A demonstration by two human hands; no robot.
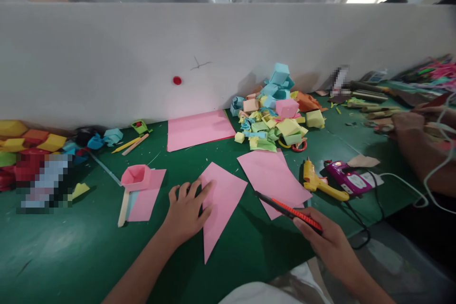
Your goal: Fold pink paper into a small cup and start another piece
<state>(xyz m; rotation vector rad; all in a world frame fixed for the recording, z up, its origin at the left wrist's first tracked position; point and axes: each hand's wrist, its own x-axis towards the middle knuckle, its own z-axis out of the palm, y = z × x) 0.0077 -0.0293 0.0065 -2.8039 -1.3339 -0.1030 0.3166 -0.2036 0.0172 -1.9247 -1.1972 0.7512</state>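
Observation:
My left hand point(188, 209) lies with fingers spread on the left edge of a folded sheet of pink paper point(223, 204) on the green table. In my right hand point(320, 230) is a red and black utility knife point(290, 211), its tip pointing up and left above another pink sheet point(270, 175). Left of my left hand, a small pink paper box point(136, 176) rests by a pink strip point(149, 199) and a wooden stick point(123, 209). Farther back lies a stack of pink paper point(199, 129) against the white partition.
A heap of coloured paper pieces point(270, 123) stands at the back. To the right are a yellow glue gun point(320, 183), a purple power strip point(349, 178) with cables, and a co-worker's hand point(409, 128). Coloured paper shapes point(32, 140) and a pencil point(126, 145) lie at left.

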